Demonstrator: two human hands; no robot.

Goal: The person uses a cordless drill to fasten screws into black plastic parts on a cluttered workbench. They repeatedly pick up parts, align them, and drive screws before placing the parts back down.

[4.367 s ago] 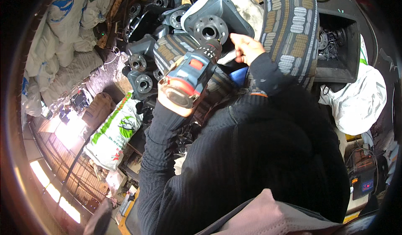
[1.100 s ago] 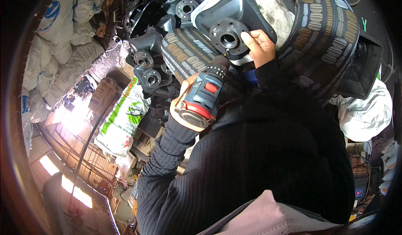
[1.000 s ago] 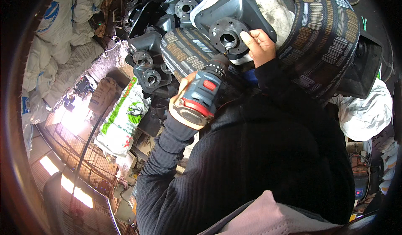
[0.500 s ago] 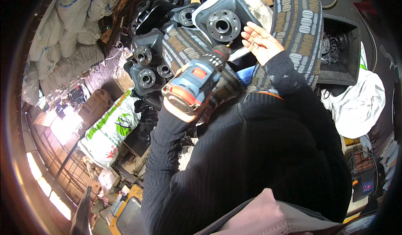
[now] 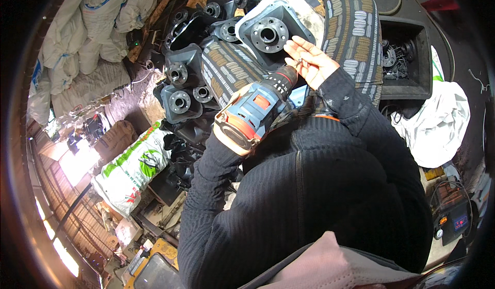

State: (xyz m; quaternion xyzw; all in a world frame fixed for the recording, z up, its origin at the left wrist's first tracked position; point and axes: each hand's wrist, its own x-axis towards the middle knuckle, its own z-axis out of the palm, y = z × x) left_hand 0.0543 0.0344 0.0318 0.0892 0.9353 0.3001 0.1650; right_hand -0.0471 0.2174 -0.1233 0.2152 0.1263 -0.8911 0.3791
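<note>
A blue-grey cordless drill (image 5: 258,106) with red accents is gripped in my left hand (image 5: 226,138), whose fingers are mostly hidden beneath it. Its dark chuck (image 5: 284,77) points up and right. My right hand (image 5: 318,67) is beside the chuck's tip, thumb and a finger pinched there on something small and dark that I cannot make out; the other fingers stretch out. Just beyond, a grey flared housing (image 5: 299,25) with a round, holed flange (image 5: 269,34) lies face up across my lap on a white cloth (image 5: 315,18). Patterned fabric (image 5: 348,41) covers my legs.
Several similar flanged housings (image 5: 179,102) are heaped to the left. At the right stand a black bin (image 5: 407,88) of small dark parts and a white sack (image 5: 438,124). A green-and-white sack (image 5: 131,168) lies lower left; a machine with a gauge (image 5: 454,217) stands lower right.
The drill has swung right and its tip has come up to my right hand. My right hand has closed from loosely spread fingers to a pinch by the chuck. The whole view has shifted slightly.
</note>
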